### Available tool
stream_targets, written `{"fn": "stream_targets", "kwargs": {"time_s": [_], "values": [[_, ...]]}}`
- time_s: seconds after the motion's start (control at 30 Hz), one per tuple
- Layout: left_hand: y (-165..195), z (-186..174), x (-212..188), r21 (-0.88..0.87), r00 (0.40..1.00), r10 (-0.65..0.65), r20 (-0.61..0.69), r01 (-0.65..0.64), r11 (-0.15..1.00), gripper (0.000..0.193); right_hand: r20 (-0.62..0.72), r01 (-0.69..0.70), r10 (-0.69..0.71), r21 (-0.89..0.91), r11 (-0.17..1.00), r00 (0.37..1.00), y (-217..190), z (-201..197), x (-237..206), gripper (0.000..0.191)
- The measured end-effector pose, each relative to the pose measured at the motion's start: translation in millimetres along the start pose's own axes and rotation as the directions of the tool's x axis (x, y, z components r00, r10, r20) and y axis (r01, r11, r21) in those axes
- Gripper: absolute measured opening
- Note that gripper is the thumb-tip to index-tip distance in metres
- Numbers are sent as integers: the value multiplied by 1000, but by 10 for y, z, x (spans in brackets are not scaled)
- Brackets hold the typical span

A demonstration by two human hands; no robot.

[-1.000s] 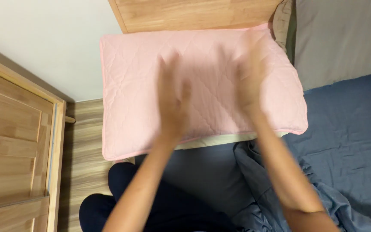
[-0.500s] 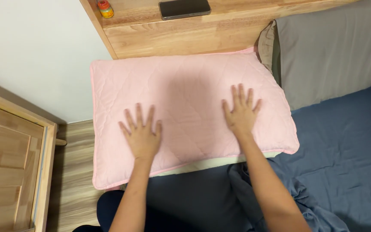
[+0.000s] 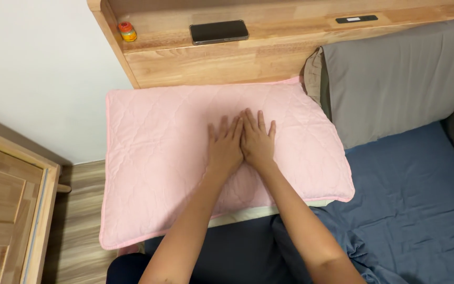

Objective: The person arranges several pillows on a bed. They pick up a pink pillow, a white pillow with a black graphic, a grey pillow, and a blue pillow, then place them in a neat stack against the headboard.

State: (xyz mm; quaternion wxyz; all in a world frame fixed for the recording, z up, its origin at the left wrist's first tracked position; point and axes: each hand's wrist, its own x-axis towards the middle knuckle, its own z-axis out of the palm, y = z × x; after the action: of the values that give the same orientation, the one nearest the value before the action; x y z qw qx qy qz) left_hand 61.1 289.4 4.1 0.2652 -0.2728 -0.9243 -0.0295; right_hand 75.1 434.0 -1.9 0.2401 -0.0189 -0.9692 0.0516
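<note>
A pink quilted pillow (image 3: 158,158) lies flat at the head of the bed, against a wooden headboard (image 3: 211,63). My left hand (image 3: 225,147) and my right hand (image 3: 257,141) both rest palm down on the middle of the pillow, side by side and touching, fingers spread slightly and pointing toward the headboard. Neither hand holds anything.
A grey pillow (image 3: 400,79) leans on the headboard to the right. A dark phone (image 3: 219,31) and a small red and yellow object (image 3: 127,31) sit on the headboard shelf. Blue bedding (image 3: 416,200) covers the bed. A wooden door (image 3: 1,210) and wood floor (image 3: 77,221) lie at left.
My two hands, apart on the pillow half a second ago, have slid together to the pillow's middle. The view has tilted up, showing more of the headboard shelf.
</note>
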Motion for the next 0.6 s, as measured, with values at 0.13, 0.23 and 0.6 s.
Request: {"fn": "stream_targets", "kwargs": {"time_s": [0.13, 0.23, 0.6], "values": [[-210, 143, 169, -299, 998, -59, 14, 60, 952, 55, 168, -94, 89, 20, 995, 982, 77, 13, 306, 62], [-459, 162, 373, -298, 991, -121, 62, 134, 945, 53, 296, -194, 190, -18, 981, 936, 305, -30, 604, 65], [-654, 172, 505, -331, 967, -247, 56, 251, 910, 58, 367, -671, 636, -40, 740, 679, 1800, -146, 326, 76]]}}
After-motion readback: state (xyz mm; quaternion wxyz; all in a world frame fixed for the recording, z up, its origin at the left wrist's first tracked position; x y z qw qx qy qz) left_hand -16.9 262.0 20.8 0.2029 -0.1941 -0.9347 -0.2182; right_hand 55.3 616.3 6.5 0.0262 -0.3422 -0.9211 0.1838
